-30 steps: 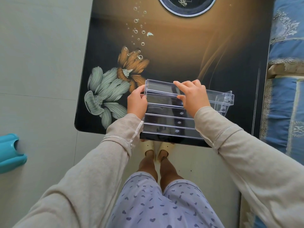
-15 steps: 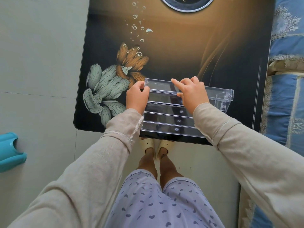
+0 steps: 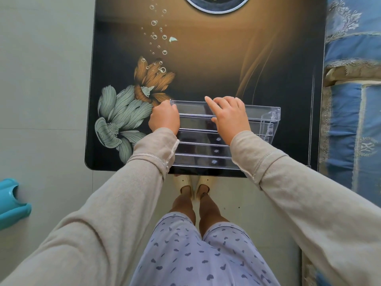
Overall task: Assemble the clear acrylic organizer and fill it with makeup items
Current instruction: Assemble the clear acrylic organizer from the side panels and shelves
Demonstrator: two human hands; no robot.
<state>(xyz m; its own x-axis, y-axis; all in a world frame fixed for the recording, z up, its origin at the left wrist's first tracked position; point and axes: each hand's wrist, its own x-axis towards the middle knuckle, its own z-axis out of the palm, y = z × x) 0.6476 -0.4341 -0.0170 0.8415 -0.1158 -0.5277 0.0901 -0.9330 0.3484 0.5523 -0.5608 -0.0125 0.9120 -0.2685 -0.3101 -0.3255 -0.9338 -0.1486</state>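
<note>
Assembling: stepped clear organizer (image 3: 206, 150) lying at the near edge of a flower-print table (image 3: 206, 58), several tiers showing, top tier under both hands.
Left hand (image 3: 165, 118): curled round the top tier's left end, gripping it.
Right hand (image 3: 228, 118): fingers draped over the tier's rear wall, thumb at its front lip, pinching it mid-span; index straighter than the rest.
Done, by the look of it: tiers stacked in steps, right end plate joined on.
Left to do: probably seating the top tier; left-end joint hidden by hand and sleeve, impossible to judge; filling not begun, no makeup in sight.
Writing: none legible; small round marks on three lower tiers, too small to read.
Surroundings: blue patterned bedding (image 3: 354, 104) right of the table, teal plastic item (image 3: 10, 201) on the floor at left.
</note>
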